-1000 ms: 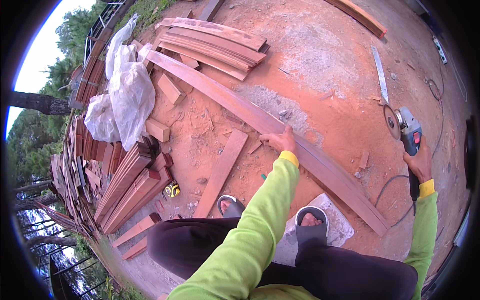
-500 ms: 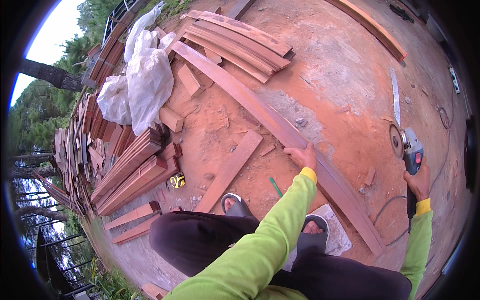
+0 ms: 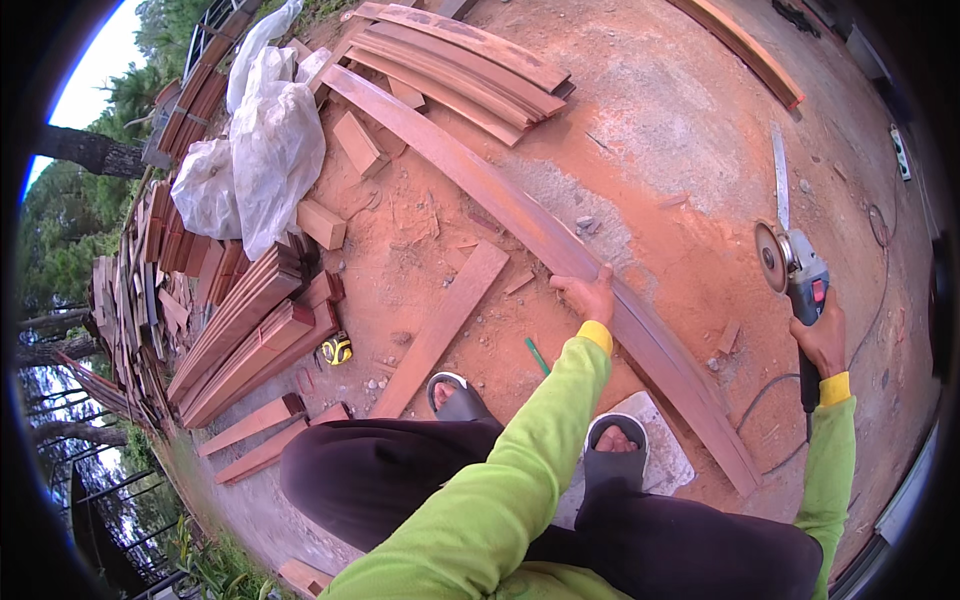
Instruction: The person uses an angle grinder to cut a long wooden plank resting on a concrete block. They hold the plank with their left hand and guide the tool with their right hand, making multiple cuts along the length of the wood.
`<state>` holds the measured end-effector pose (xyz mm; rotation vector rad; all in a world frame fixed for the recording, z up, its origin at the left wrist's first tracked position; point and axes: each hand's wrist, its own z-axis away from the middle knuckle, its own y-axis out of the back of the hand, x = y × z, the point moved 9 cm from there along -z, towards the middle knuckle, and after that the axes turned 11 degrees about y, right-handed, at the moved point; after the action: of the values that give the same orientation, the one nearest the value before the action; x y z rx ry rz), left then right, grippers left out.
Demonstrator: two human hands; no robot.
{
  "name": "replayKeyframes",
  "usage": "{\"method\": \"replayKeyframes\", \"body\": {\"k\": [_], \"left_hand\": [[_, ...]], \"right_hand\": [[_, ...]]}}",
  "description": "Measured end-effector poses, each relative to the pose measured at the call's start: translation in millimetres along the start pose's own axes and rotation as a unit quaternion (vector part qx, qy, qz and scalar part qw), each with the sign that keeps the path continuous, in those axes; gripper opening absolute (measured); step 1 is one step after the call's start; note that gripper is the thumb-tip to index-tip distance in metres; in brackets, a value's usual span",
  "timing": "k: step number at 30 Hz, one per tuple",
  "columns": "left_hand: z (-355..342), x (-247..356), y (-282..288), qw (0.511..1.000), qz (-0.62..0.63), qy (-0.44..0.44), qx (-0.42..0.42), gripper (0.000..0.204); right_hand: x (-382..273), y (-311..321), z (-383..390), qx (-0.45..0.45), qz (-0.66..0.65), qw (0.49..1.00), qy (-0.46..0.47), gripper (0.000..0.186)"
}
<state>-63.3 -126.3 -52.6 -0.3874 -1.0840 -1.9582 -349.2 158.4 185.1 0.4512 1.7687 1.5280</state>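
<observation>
A long reddish-brown plank slants from the far left down to the near right, across the ground in front of my feet. My left hand grips its edge, thumb and fingers wrapped around the wood. Off to the right, my right hand is closed around the body of an angle grinder. The grinder's round disc points away from me and sits apart from the plank. A grey metal straightedge lies on the ground just beyond the disc.
Stacked boards and a yellow tape measure lie at left, near a crumpled plastic sheet. Further boards lie beyond. A short board and green pen-like stick are by my feet. The cord trails right.
The whole view has shifted slightly, so everything appears a little further left. My left hand keeps hold of the plank, and my right hand still holds the grinder.
</observation>
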Motion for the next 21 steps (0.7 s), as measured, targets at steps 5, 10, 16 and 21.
{"method": "replayKeyframes", "body": {"k": [5, 10, 16, 21], "left_hand": [[-69.4, -6.1, 25.4, 0.99, 0.076, -0.076, -0.094, 0.046], [-87.0, 34.6, 56.9, 0.931, 0.102, 0.04, -0.348, 0.036], [-101.2, 57.4, 61.9, 0.912, 0.078, 0.039, -0.401, 0.03], [-95.1, 60.2, 59.0, 0.929, 0.081, 0.047, -0.357, 0.028]], "right_hand": [[-1.5, -7.1, -5.9, -0.011, 0.006, 1.0, -0.001, 0.053], [-16.1, -11.4, -5.8, -0.033, -0.011, 0.999, -0.008, 0.053], [-43.0, -32.8, -16.8, -0.061, -0.041, 0.997, 0.027, 0.051], [-72.7, -50.2, -24.3, -0.09, -0.071, 0.993, 0.041, 0.055]]}}
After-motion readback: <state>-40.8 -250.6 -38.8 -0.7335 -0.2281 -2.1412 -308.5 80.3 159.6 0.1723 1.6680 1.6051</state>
